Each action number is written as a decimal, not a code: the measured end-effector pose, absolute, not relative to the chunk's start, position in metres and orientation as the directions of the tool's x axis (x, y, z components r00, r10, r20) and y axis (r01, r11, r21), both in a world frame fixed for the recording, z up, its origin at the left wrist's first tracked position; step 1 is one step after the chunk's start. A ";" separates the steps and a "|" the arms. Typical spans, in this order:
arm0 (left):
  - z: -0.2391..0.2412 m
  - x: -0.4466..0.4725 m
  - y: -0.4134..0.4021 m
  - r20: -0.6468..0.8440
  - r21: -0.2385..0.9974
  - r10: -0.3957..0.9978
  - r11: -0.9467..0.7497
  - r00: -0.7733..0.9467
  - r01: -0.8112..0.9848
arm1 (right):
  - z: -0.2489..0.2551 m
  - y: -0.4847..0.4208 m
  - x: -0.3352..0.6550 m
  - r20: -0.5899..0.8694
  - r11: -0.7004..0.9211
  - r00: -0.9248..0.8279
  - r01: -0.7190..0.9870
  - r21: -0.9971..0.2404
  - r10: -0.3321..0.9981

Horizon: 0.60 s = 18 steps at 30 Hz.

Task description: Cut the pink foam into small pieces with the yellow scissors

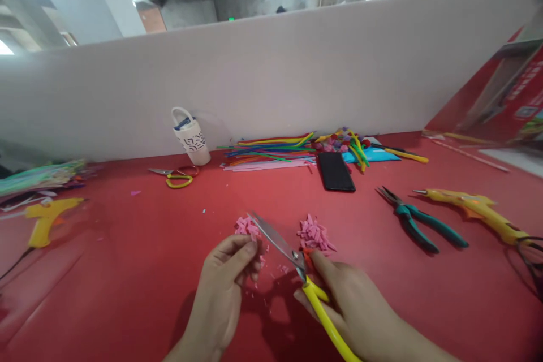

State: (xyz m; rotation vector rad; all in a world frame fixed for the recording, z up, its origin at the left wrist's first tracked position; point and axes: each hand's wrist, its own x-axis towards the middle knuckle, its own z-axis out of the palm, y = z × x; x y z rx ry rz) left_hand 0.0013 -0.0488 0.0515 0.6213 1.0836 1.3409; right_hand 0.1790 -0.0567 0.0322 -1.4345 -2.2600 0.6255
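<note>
My right hand (345,294) grips a pair of scissors (324,317) with yellow and red handles. Their metal blades point up and left, a little apart at the tips, close to my left fingers. My left hand (229,271) is closed in a pinch; a small bit of pink shows at its fingertips, but most of what it holds is hidden. Just beyond that hand lies a pile of small pink strips (247,226). A second pile of pink strips (314,233) sits past my right hand. Tiny pink scraps (283,268) are scattered on the red table between the hands.
On the right lie teal-handled pliers (418,218) and a yellow glue gun (475,206). Another glue gun (48,218) is at left. Toward the back are scissors (178,178), a white cup (194,141), coloured pipe cleaners (271,150) and a black phone (336,171). A white partition (263,79) stands behind.
</note>
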 end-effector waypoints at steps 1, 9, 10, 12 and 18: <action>0.052 0.000 -0.048 -0.246 0.865 0.960 0.157 -0.131 -0.477 | 0.030 -0.056 0.179 0.101 0.405 -0.415 0.758 -0.512 0.904; 0.055 -0.001 -0.051 -0.159 0.832 0.978 0.062 -0.131 -0.552 | 0.022 -0.056 0.175 0.079 0.464 -0.473 0.797 -0.387 0.878; 0.056 0.000 -0.051 -0.147 0.831 0.981 0.053 -0.127 -0.554 | 0.023 -0.057 0.173 0.081 0.468 -0.476 0.794 -0.388 0.875; 0.056 0.000 -0.051 -0.123 0.834 0.984 0.032 -0.128 -0.552 | 0.023 -0.058 0.172 0.090 0.474 -0.479 0.792 -0.385 0.873; 0.054 0.001 -0.050 -0.090 0.842 0.984 -0.007 -0.155 -0.539 | 0.018 -0.059 0.171 0.116 0.493 -0.488 0.784 -0.377 0.865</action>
